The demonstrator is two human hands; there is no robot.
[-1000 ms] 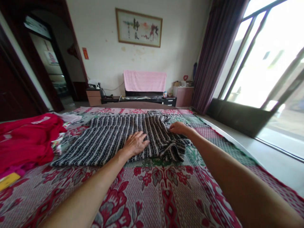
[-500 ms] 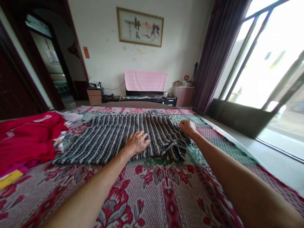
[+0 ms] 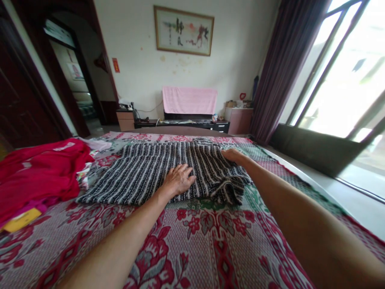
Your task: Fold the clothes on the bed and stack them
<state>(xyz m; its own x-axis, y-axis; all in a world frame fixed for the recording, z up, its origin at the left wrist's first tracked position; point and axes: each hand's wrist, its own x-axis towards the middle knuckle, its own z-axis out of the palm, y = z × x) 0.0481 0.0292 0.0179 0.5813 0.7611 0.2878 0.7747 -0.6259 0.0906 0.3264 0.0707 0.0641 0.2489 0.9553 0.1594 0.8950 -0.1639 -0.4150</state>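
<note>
1. Clearly, the striped garment lay spread on the flowered cover in front of me; I took its middle as the centre of my clock.
2. My left grip was wide, palm down and fingers apart, resting on the stripes a little towards 3 o'clock from that centre. It pinched nothing.
3. My right grip was at the garment's far-right edge, between 2 and 3 o'clock. Its fingertips were hidden, so I could not tell how wide it was or whether it held cloth.
4. Near 4 o'clock, a rumpled fold curled up at the garment's near corner.
5. At 9 o'clock sat the red clothing, heaped, with a yellow piece by its near side at 8 o'clock.
6. Beyond the cover, a pink cloth hung at 1 o'clock.
</note>
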